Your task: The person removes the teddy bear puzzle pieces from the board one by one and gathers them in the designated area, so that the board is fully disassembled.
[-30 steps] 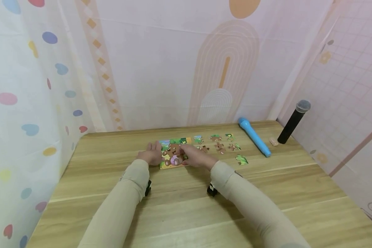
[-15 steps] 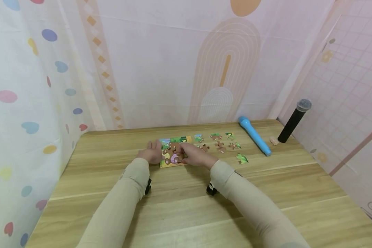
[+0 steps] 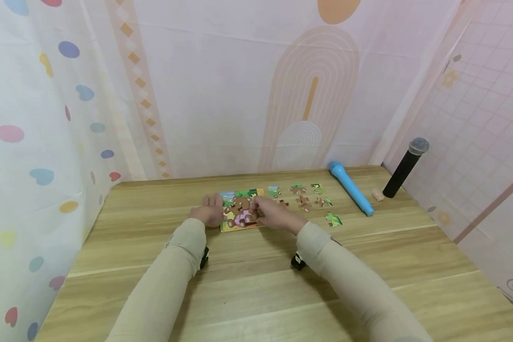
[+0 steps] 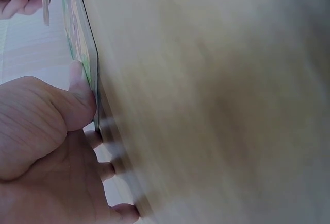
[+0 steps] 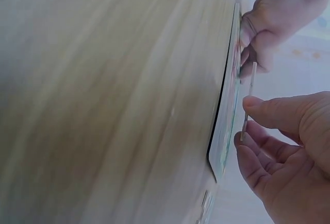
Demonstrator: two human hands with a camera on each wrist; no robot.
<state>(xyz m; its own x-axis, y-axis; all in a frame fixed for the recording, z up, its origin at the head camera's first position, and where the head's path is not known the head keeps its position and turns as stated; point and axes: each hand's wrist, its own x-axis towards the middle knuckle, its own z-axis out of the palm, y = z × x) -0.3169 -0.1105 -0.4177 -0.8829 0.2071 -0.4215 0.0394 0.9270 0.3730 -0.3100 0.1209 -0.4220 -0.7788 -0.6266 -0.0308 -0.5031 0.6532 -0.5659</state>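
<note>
A bear jigsaw puzzle board lies flat on the wooden table. Resting at its left edge is my left hand; the thumb presses on the board's rim and the other fingertips touch the tabletop. Over the board's right side, my right hand pinches a thin puzzle piece between thumb and fingers. That piece is seen edge-on in the right wrist view, tilted and apart from the board. Its printed face is not visible there. The right hand covers part of the bear picture in the head view.
Several loose puzzle pieces lie right of the board, with a green piece nearest me. Farther right are a blue toy microphone, a small pinkish object and a black microphone standing upright. A patterned curtain hangs behind.
My right hand has shifted slightly right, uncovering more of the bear picture, with the puzzle piece in its fingers. The left hand stays at the board's left edge.
</note>
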